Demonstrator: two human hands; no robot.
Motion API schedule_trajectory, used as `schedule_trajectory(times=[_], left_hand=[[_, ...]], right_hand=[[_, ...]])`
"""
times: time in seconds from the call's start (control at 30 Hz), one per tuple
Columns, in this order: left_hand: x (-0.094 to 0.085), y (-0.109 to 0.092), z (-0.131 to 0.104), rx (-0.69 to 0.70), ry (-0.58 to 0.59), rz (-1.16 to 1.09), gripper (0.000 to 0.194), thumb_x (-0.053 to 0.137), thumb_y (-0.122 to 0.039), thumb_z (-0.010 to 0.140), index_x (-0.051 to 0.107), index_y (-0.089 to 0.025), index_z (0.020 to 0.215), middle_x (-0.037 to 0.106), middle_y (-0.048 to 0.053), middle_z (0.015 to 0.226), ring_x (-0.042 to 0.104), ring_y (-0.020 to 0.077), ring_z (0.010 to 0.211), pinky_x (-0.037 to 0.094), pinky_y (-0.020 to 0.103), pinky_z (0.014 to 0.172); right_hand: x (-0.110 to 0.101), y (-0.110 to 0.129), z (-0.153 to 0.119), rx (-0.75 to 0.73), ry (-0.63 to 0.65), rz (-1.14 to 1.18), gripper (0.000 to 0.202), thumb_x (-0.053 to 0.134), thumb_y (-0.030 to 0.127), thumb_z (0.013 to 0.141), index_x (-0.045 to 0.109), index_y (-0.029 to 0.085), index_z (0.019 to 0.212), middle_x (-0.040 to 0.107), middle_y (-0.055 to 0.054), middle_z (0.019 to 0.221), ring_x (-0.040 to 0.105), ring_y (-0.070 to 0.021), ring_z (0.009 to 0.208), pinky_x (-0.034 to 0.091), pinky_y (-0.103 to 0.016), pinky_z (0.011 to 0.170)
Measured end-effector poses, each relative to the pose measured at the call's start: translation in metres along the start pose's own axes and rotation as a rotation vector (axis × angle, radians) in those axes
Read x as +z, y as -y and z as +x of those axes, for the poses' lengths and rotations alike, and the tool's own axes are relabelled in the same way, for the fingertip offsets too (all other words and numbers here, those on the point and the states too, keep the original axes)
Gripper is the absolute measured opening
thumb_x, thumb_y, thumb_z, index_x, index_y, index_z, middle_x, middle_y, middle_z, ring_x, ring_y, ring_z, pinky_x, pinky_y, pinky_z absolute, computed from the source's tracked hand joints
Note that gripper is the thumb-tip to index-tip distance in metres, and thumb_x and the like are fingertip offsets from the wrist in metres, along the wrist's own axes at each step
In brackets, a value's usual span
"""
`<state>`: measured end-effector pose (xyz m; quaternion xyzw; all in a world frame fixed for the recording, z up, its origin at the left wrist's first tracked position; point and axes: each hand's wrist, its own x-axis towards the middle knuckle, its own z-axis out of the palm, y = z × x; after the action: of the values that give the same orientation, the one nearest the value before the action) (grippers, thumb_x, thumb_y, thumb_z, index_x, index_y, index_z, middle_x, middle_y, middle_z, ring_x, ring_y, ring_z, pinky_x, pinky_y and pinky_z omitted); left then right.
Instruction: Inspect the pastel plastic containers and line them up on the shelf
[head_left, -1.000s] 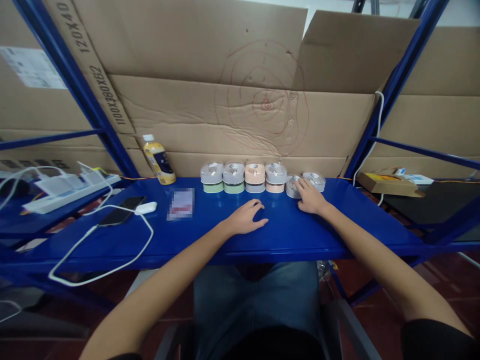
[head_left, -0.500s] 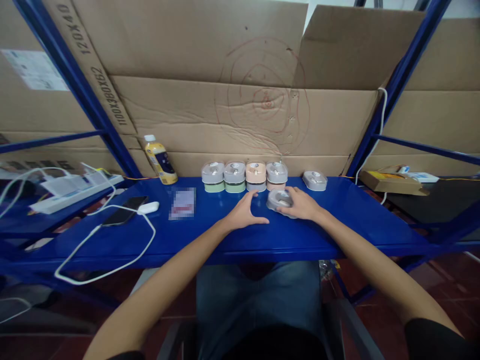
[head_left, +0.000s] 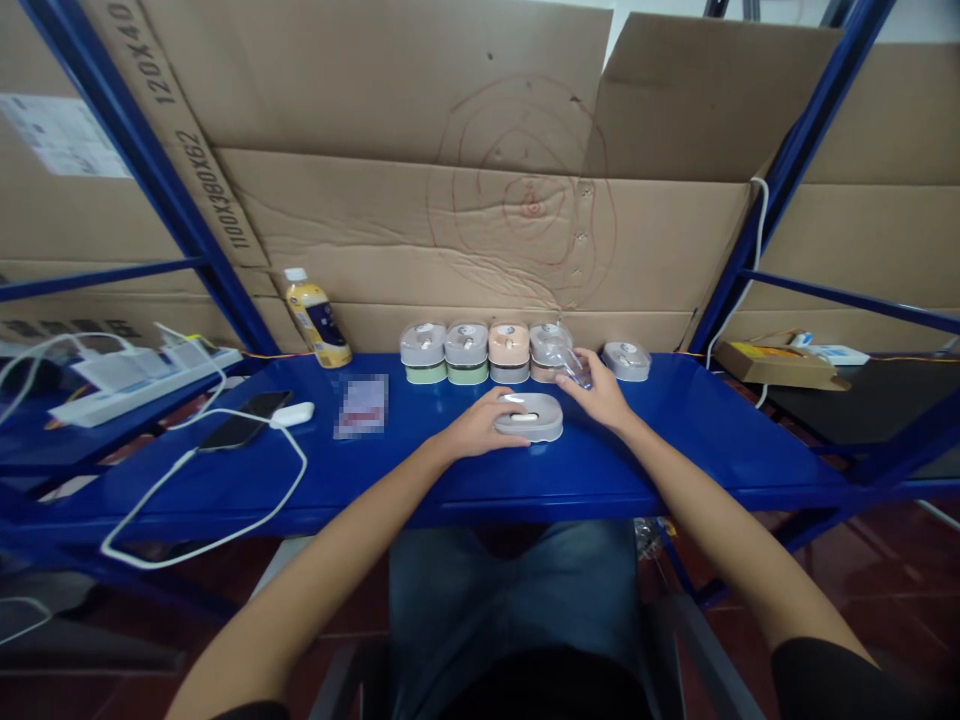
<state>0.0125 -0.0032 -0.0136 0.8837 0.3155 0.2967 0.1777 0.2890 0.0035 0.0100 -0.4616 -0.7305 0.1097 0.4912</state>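
A grey case base (head_left: 529,416) lies on the blue shelf (head_left: 420,470), and my left hand (head_left: 474,427) grips its left side. My right hand (head_left: 597,394) holds a clear lid (head_left: 570,364) lifted just above and behind the base. Behind them stands a row of stacked cases (head_left: 486,352) in grey, green and peach. One more grey case (head_left: 626,360) sits alone to the right of my right hand.
A yellow bottle (head_left: 317,320) stands at the back left. A phone (head_left: 241,421), a white charger (head_left: 292,414) with a looping cable, a small packet (head_left: 362,405) and a power strip (head_left: 142,373) lie to the left. Cardboard (head_left: 480,200) walls the back. A flat box (head_left: 780,364) rests far right.
My right hand pulled a grey case from the row toward me. My left hand took hold of its base, and my right hand lifted the clear lid off it.
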Motion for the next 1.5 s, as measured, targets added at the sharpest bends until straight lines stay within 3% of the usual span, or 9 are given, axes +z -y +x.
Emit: schedule_trajectory(times=[0.2,0.43,0.5,0.57,0.73,0.9,1.0,1.2,1.5], left_hand=[[-0.003,0.004,0.001,-0.051,-0.136,0.014,0.047,0.074,-0.062,0.087,0.080,-0.023,0.113,0.056,0.014,0.141,0.052,0.0380,0.140,0.042,0.056,0.120],[-0.028,0.009,0.004,-0.204,-0.639,0.069,0.045,0.062,-0.058,0.094,0.076,-0.020,0.113,0.056,0.013,0.138,0.054,0.0334,0.136,0.042,0.052,0.119],[-0.029,0.005,0.003,-0.183,-0.585,0.083,0.044,0.064,-0.057,0.093,0.075,-0.021,0.116,0.054,0.013,0.140,0.054,0.0330,0.137,0.042,0.052,0.119],[-0.026,-0.001,0.001,-0.118,-0.422,0.073,0.044,0.068,-0.056,0.091,0.073,-0.022,0.119,0.054,0.012,0.141,0.055,0.0325,0.136,0.042,0.052,0.119],[-0.010,-0.008,0.000,-0.014,-0.103,0.031,0.058,0.077,-0.054,0.085,0.066,-0.023,0.132,0.057,0.013,0.141,0.055,0.0344,0.137,0.043,0.052,0.119],[0.004,-0.001,0.003,-0.081,-0.099,-0.030,0.114,0.094,-0.056,0.064,0.036,-0.023,0.157,0.053,0.018,0.152,0.053,0.0417,0.139,0.043,0.060,0.116],[0.010,-0.001,0.005,-0.113,-0.077,-0.082,0.131,0.097,-0.056,0.058,0.023,-0.023,0.162,0.053,0.021,0.152,0.052,0.0435,0.141,0.043,0.061,0.115],[0.013,-0.003,0.007,-0.108,-0.093,-0.104,0.138,0.097,-0.056,0.056,0.018,-0.021,0.164,0.050,0.024,0.153,0.050,0.0444,0.142,0.042,0.062,0.116],[0.013,0.002,0.006,-0.097,-0.095,-0.072,0.125,0.097,-0.057,0.056,0.033,-0.020,0.157,0.051,0.022,0.152,0.051,0.0442,0.141,0.043,0.061,0.116]], right_hand=[[-0.007,0.003,0.004,0.031,-0.086,0.015,0.073,0.069,0.063,0.085,0.051,0.020,0.141,0.066,-0.018,0.134,0.069,-0.0316,0.108,0.058,-0.047,0.092],[-0.018,0.004,0.008,0.040,-0.176,0.044,0.070,0.061,0.067,0.090,0.049,0.020,0.140,0.066,-0.017,0.135,0.067,-0.0322,0.115,0.054,-0.052,0.102],[-0.020,0.002,0.009,0.027,-0.180,0.057,0.068,0.062,0.066,0.090,0.051,0.021,0.139,0.067,-0.016,0.133,0.067,-0.0322,0.115,0.054,-0.052,0.103],[-0.021,0.001,0.009,0.000,-0.128,0.057,0.068,0.066,0.064,0.088,0.053,0.022,0.139,0.068,-0.015,0.133,0.069,-0.0321,0.113,0.055,-0.052,0.101],[-0.019,0.003,0.003,-0.146,0.145,0.056,0.075,0.082,0.056,0.078,0.060,0.022,0.141,0.066,-0.014,0.139,0.066,-0.0331,0.123,0.053,-0.051,0.106],[-0.009,0.011,-0.001,-0.294,0.405,0.019,0.082,0.089,0.054,0.071,0.063,0.024,0.142,0.067,-0.012,0.141,0.064,-0.0330,0.129,0.049,-0.052,0.112],[0.001,0.019,-0.001,-0.353,0.471,-0.029,0.086,0.092,0.054,0.067,0.064,0.024,0.142,0.068,-0.012,0.138,0.064,-0.0335,0.128,0.048,-0.052,0.112],[0.011,0.025,-0.003,-0.368,0.530,-0.036,0.086,0.089,0.055,0.071,0.060,0.030,0.148,0.068,-0.010,0.135,0.064,-0.0313,0.125,0.050,-0.050,0.109],[0.012,0.029,-0.012,-0.265,0.536,-0.162,0.089,0.082,0.064,0.076,0.054,0.028,0.152,0.060,-0.013,0.139,0.061,-0.0360,0.128,0.052,-0.053,0.107]])
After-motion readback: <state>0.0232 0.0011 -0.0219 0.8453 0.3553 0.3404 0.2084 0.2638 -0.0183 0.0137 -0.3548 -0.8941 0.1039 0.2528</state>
